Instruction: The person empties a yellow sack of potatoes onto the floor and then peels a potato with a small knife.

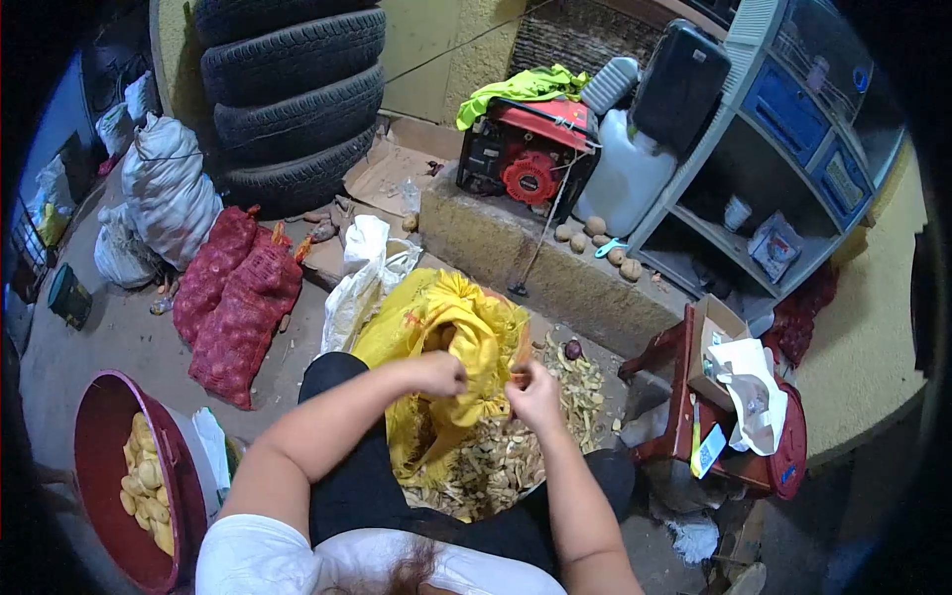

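My left hand (438, 375) is closed and pressed into the folds of a yellow sack (446, 327) that stands between my knees. My right hand (533, 390) sits just beside it, fingers pinched on a small orange-handled tool with a bit of peel; what exactly it grips is too small to tell. Below both hands lies a heap of pale peelings (496, 461) on the floor. A maroon tub (104, 446) at my left holds several peeled yellowish potatoes (144, 476).
Two red mesh sacks (233, 307) and white sacks (169, 188) lie at the left before stacked tyres (293, 89). A red generator (526, 149) and loose potatoes (595, 238) sit on a concrete ledge. A red stool (729, 436) with a box stands right, shelves (783, 159) behind.
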Motion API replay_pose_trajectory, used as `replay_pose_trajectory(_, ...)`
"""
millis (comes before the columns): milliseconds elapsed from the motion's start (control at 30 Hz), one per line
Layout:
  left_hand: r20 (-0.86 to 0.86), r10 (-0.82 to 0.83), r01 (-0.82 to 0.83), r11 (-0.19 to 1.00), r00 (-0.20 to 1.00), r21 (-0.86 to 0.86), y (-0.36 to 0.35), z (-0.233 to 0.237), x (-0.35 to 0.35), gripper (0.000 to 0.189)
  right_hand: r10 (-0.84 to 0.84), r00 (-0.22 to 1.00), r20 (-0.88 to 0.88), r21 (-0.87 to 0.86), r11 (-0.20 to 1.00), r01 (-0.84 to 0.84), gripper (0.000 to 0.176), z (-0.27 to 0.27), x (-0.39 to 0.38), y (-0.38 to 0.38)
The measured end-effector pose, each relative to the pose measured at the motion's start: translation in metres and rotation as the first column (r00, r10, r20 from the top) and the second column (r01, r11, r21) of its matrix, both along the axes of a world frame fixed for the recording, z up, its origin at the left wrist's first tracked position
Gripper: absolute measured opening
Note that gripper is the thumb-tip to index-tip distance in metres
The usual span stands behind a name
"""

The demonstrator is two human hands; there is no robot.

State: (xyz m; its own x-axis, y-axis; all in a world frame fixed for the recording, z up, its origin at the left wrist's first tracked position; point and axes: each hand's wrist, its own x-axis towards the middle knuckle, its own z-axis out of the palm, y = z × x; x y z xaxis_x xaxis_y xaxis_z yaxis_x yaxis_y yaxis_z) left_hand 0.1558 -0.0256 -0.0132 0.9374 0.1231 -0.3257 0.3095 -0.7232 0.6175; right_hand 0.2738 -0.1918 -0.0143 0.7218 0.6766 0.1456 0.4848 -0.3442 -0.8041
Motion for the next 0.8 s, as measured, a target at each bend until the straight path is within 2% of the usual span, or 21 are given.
replay_pose_trajectory(33,-0.109,-0.019,0.03,0.995,0.994,0.098,0.02,-0.017,0.005,0.025,0.229,0.956,-0.183,-0.119,0.96,-0.252,0.044,0.012,-0.004,0.005)
replay_pose_trajectory(67,-0.161,-0.015,0.042,0.984,0.987,0.171,0.031,-0.02,0.006,0.022,0.411,0.83,-0.378,-0.181,0.846,-0.501,0.048,0.02,-0.008,0.01)
replay_pose_trajectory(100,-0.103,0.013,0.006,0.983,0.995,0.185,0.038,-0.015,0.009,0.021,0.578,0.738,-0.348,-0.3,0.677,-0.672,0.059,0.02,-0.016,0.019)
replay_pose_trajectory(133,-0.045,0.041,-0.031,0.979,0.998,0.2,0.044,-0.01,0.011,0.02,0.718,0.648,-0.253,-0.321,0.57,-0.756,0.067,-0.01,-0.023,0.027)
replay_pose_trajectory(200,0.081,0.104,-0.1,0.994,0.991,-0.053,0.054,-0.013,0.022,0.019,0.816,0.569,-0.108,-0.663,0.367,-0.652,0.073,-0.023,-0.041,0.049)
replay_pose_trajectory(233,0.146,0.166,-0.142,0.977,0.975,-0.159,0.053,-0.016,0.025,0.017,0.79,0.607,-0.088,-0.741,0.355,-0.57,0.072,-0.029,-0.041,0.057)
replay_pose_trajectory(267,0.141,0.169,-0.147,0.977,0.975,-0.158,0.055,-0.021,0.027,0.017,0.764,0.642,-0.061,-0.81,0.339,-0.479,0.071,-0.039,-0.037,0.067)
replay_pose_trajectory(300,0.139,0.111,-0.11,0.994,0.984,-0.013,0.059,-0.031,0.03,0.018,0.753,0.649,0.109,-0.849,0.41,-0.334,0.052,-0.077,-0.023,0.077)
replay_pose_trajectory(333,0.129,0.053,-0.069,0.989,0.99,0.13,0.062,-0.038,0.032,0.018,0.68,0.712,0.176,-0.89,0.418,-0.18,0.033,-0.103,-0.005,0.085)
replay_pose_trajectory(367,-0.003,-0.001,0.002,0.979,1.0,0.205,0.065,-0.042,0.026,0.025,0.683,0.701,0.206,-0.903,0.409,-0.134,0.026,-0.095,0.015,0.075)
replay_pose_trajectory(400,-0.011,0.002,0.0,0.979,1.0,0.202,0.067,-0.047,0.018,0.025,0.631,0.747,0.208,-0.909,0.407,-0.092,0.026,-0.094,0.039,0.071)
replay_pose_trajectory(433,-0.153,0.086,-0.007,0.889,0.985,0.458,0.069,-0.053,0.009,0.03,0.508,0.849,0.147,-0.936,0.348,-0.046,0.031,-0.088,0.065,0.066)
replay_pose_trajectory(467,-0.263,0.196,0.037,0.734,0.945,0.678,0.072,-0.057,0.001,0.035,0.426,0.895,0.134,-0.951,0.309,-0.005,0.036,-0.063,0.085,0.056)
replay_pose_trajectory(500,-0.189,0.311,-0.06,0.642,0.931,0.764,0.082,-0.061,-0.006,0.04,0.378,0.909,0.177,-0.938,0.346,0.039,0.039,-0.055,0.11,0.04)
replay_pose_trajectory(533,-0.099,0.411,-0.152,0.534,0.906,0.832,0.091,-0.063,-0.007,0.046,0.354,0.921,0.162,-0.944,0.327,0.041,0.04,-0.027,0.119,0.027)
replay_pose_trajectory(567,-0.1,0.4,-0.145,0.539,0.911,0.83,0.096,-0.054,0.002,0.046,0.301,0.942,0.151,-0.933,0.358,0.035,0.039,-0.023,0.134,0.013)
replay_pose_trajectory(600,-0.141,0.377,-0.173,0.685,0.915,0.708,0.1,-0.039,0.01,0.059,0.293,0.944,0.151,-0.934,0.355,0.04,0.039,-0.016,0.131,0.008)
replay_pose_trajectory(633,-0.177,0.349,-0.198,0.804,0.92,0.56,0.099,-0.026,0.015,0.073,0.275,0.947,0.165,-0.9,0.435,0.031,0.037,-0.009,0.126,0.002)
replay_pose_trajectory(700,0.009,0.34,-0.308,0.841,0.941,0.445,0.047,-0.019,0.018,0.093,0.264,0.946,0.187,-0.831,0.556,0.009,0.033,0.006,0.105,-0.004)
replay_pose_trajectory(733,0.013,0.36,-0.341,0.868,0.933,0.36,0.022,-0.036,0.017,0.102,0.254,0.95,0.179,-0.834,0.552,0.01,0.033,0.01,0.092,-0.003)
replay_pose_trajectory(800,-0.237,0.372,-0.26,0.88,0.897,0.397,-0.009,-0.049,0.019,0.096,0.31,0.939,0.15,-0.796,0.601,-0.071,0.027,0.017,0.075,-0.002)
